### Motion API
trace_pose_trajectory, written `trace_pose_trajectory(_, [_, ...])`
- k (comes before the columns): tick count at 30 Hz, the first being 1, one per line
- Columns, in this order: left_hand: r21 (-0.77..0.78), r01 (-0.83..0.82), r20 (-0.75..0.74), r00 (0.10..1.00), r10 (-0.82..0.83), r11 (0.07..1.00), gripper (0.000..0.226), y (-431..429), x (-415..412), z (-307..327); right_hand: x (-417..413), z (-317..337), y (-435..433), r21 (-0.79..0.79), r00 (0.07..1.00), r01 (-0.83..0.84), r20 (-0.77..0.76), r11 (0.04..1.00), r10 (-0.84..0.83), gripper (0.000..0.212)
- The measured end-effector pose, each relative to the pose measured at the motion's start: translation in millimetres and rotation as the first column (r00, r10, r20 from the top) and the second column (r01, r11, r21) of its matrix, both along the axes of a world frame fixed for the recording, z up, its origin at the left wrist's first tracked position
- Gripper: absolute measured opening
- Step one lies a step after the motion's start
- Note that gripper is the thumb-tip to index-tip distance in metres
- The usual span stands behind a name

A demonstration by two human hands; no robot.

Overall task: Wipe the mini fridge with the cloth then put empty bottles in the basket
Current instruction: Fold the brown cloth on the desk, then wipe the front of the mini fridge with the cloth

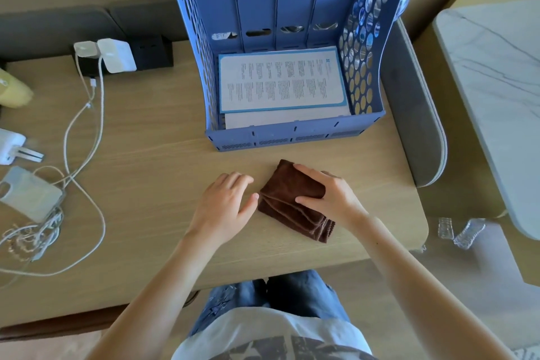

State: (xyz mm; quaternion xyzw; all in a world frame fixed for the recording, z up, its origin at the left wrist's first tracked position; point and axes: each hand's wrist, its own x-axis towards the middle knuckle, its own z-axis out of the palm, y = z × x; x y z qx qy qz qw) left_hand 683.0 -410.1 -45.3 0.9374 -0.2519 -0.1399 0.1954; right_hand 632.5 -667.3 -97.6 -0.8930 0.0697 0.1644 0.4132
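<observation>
Clamped in my right hand (330, 197): folded brown cloth (292, 202); left hand (225, 204) flat, fingers apart. Far blue file rack (292, 134) holds printed sheets (282, 82).

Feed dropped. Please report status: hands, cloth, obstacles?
Right hand grasping folded brown cloth on desk. Left hand open beside it. Nothing blocking.

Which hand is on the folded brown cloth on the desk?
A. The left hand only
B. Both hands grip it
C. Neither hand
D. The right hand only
D. The right hand grips the brown cloth with fingers on top and thumb at its edge, while the left hand lies open on the desk beside the cloth.
</observation>
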Motion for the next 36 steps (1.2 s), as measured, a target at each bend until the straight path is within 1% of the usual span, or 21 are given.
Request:
trace_pose_trajectory(3, [0.000,0.007,0.011,1.000,-0.007,1.000,0.031,1,1,4,-7,3,8,0.151,0.987,0.155,0.027,0.976,-0.161,0.067])
trace_pose_trajectory(6, [-0.003,0.013,0.019,1.000,-0.013,1.000,0.048,2,3,14,-15,16,18,0.210,0.957,0.255,0.087,0.944,-0.278,0.064])
trace_pose_trajectory(8, [-0.026,0.016,0.037,0.999,-0.015,1.000,0.053,2,5,22,-18,30,22,0.233,0.924,0.312,0.151,0.921,-0.351,0.064])
trace_pose_trajectory(12, [-0.109,0.027,0.097,0.995,-0.017,0.994,0.054,-1,12,45,-20,67,26,0.235,0.832,0.393,0.321,0.889,-0.452,0.065])
trace_pose_trajectory(16, [-0.213,0.077,0.186,0.982,-0.037,0.974,0.050,-11,23,77,-17,109,20,0.189,0.753,0.444,0.451,0.876,-0.479,0.066])
trace_pose_trajectory(20, [-0.216,0.147,0.283,0.956,-0.082,0.965,0.047,-17,28,101,-22,132,18,0.163,0.682,0.488,0.541,0.857,-0.492,0.065])
trace_pose_trajectory(22, [-0.189,0.171,0.302,0.947,-0.108,0.967,0.045,-14,25,104,-31,132,24,0.148,0.667,0.519,0.546,0.842,-0.507,0.066])
trace_pose_trajectory(25, [-0.052,0.220,0.316,0.929,-0.193,0.974,0.044,-4,10,95,-51,120,37,0.130,0.665,0.560,0.519,0.818,-0.537,0.068])
trace_pose_trajectory(28, [0.060,0.269,0.250,0.928,-0.275,0.961,0.047,6,-5,81,-71,105,49,0.107,0.677,0.591,0.473,0.800,-0.564,0.068])
trace_pose_trajectory(31, [0.093,0.321,0.226,0.915,-0.334,0.943,0.047,12,-13,70,-85,97,59,0.044,0.691,0.617,0.448,0.786,-0.568,0.066])
trace_pose_trajectory(33, [0.093,0.354,0.227,0.903,-0.366,0.931,0.047,10,-14,68,-93,95,63,0.030,0.669,0.649,0.453,0.760,-0.589,0.065])
trace_pose_trajectory(36, [0.081,0.412,0.243,0.875,-0.419,0.908,0.046,-1,-14,68,-109,98,63,0.052,0.614,0.698,0.470,0.714,-0.634,0.066])
